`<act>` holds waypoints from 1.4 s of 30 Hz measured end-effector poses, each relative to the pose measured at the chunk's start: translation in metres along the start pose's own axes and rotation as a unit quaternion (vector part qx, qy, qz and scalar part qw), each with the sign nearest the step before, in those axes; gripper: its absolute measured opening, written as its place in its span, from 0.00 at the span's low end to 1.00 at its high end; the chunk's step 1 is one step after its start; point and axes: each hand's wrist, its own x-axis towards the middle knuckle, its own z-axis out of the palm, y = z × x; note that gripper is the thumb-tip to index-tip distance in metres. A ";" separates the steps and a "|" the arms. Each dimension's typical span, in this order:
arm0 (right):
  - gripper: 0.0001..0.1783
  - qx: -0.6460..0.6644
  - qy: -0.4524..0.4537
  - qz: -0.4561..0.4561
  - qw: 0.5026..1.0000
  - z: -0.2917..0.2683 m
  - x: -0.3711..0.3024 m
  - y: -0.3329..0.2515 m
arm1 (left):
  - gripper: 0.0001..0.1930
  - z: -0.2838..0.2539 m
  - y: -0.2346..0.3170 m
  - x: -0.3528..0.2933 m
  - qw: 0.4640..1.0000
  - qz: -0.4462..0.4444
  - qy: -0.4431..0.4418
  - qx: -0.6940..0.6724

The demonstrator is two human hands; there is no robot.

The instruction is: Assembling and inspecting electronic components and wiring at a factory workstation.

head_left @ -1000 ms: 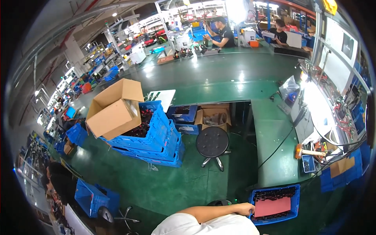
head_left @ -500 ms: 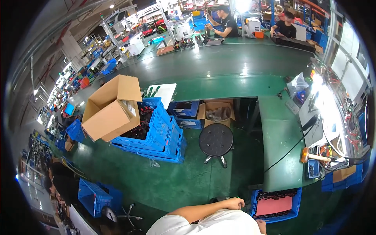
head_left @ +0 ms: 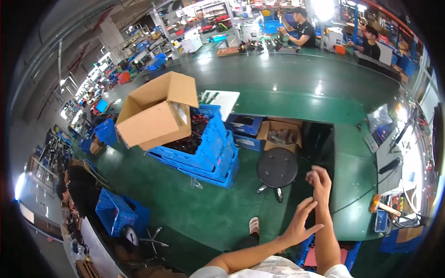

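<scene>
At lower R of head view: L hand (head_left: 296, 228) & R hand (head_left: 320, 182), both raised above floor level btw stool & side bench. L hand: open, thumb spread wide, fingers extended, nothing in grasp; fingertips overlap R wrist in view, contact cannot be told. R hand: part-open, fingers loosely bent, no object seen in it; inner palm hidden. Blue crate (head_left: 356, 254) w/ pink sheet (head_left: 343, 256): below R forearm, partly covered by it, near bottom edge. Round black stool (head_left: 277, 167): just L of R hand. Green side bench (head_left: 354, 180): to R, w/ mallet (head_left: 385, 206) & small blue bin (head_left: 381, 222) near its outer edge. Ctr-L: stack of blue crates (head_left: 211, 161), dark parts (head_left: 197, 133) in top one; open cardboard box (head_left: 150, 126) tilted on top. Shoe (head_left: 254, 225) on floor, lower ctr. Bkgd: long green counter (head_left: 273, 76); two co-workers (head_left: 306, 34) on far side, upper R.
</scene>
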 end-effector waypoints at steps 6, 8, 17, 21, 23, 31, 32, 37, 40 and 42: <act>0.11 0.144 -0.112 -0.010 0.983 0.211 0.045 -0.048 | 0.31 -0.106 -0.027 -0.021 0.989 0.011 0.116 0.092; 0.10 0.200 -0.149 -0.004 0.968 0.278 0.049 -0.051 | 0.28 -0.157 -0.034 -0.030 0.982 0.014 0.149 0.114; 0.11 0.307 -0.393 0.097 0.862 0.533 -0.007 0.007 | 0.22 -0.357 -0.024 -0.004 0.883 -0.028 0.289 0.370; 0.10 0.313 -0.542 0.116 0.772 0.601 -0.021 -0.002 | 0.21 -0.382 -0.046 -0.005 0.828 -0.057 0.365 0.423; 0.11 0.304 -0.561 0.103 0.763 0.626 -0.003 -0.009 | 0.19 -0.386 -0.074 -0.013 0.828 -0.040 0.341 0.443; 0.08 0.361 -0.578 0.094 0.726 0.686 0.046 -0.015 | 0.18 -0.445 -0.078 0.070 0.775 -0.058 0.388 0.495; 0.08 0.371 -0.571 0.087 0.727 0.691 0.052 -0.009 | 0.19 -0.457 -0.083 0.088 0.757 -0.046 0.433 0.487; 0.08 0.357 -0.602 0.081 0.709 0.712 0.088 0.010 | 0.19 -0.468 -0.119 0.110 0.752 -0.086 0.345 0.554; 0.09 0.368 -0.600 0.136 0.697 0.717 0.099 0.016 | 0.18 -0.452 -0.139 0.108 0.788 -0.112 0.381 0.470; 0.09 0.363 -0.609 0.157 0.687 0.723 0.101 0.026 | 0.18 -0.455 -0.145 0.102 0.803 -0.134 0.380 0.440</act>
